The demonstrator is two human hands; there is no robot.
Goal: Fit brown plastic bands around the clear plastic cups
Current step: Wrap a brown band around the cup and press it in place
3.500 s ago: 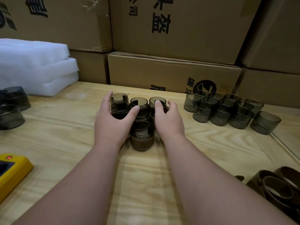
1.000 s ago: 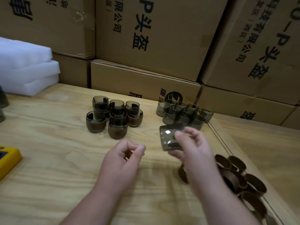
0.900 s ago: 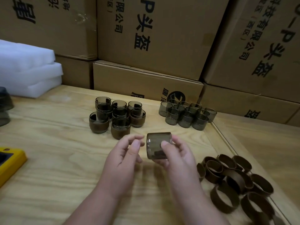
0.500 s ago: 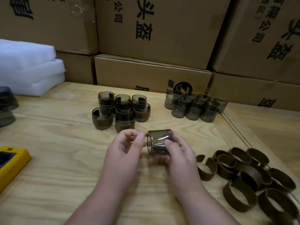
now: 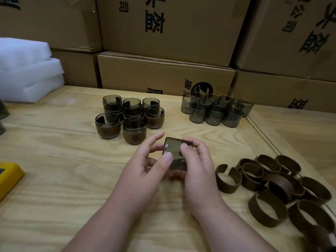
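- above the middle of the wooden table (image 5: 54, 160), both hands hold one clear cup (image 5: 177, 155), tipped on its side and bare of any band.
- right hand (image 5: 198, 170) wraps the cup from the right, thumb pressed on its wall.
- left hand (image 5: 143, 171) touches the cup's left end with its thumb tip, the other fingers loosely spread.
- brown bands (image 5: 276, 186) lie piled on the table just right of the right hand.
- banded cups (image 5: 127, 119) stand clustered behind the hands; unbanded cups (image 5: 216, 110) stand grouped further right, near the cardboard boxes (image 5: 163, 33).
- white foam (image 5: 27, 70) sits far left, a yellow object (image 5: 9, 177) at the left edge.
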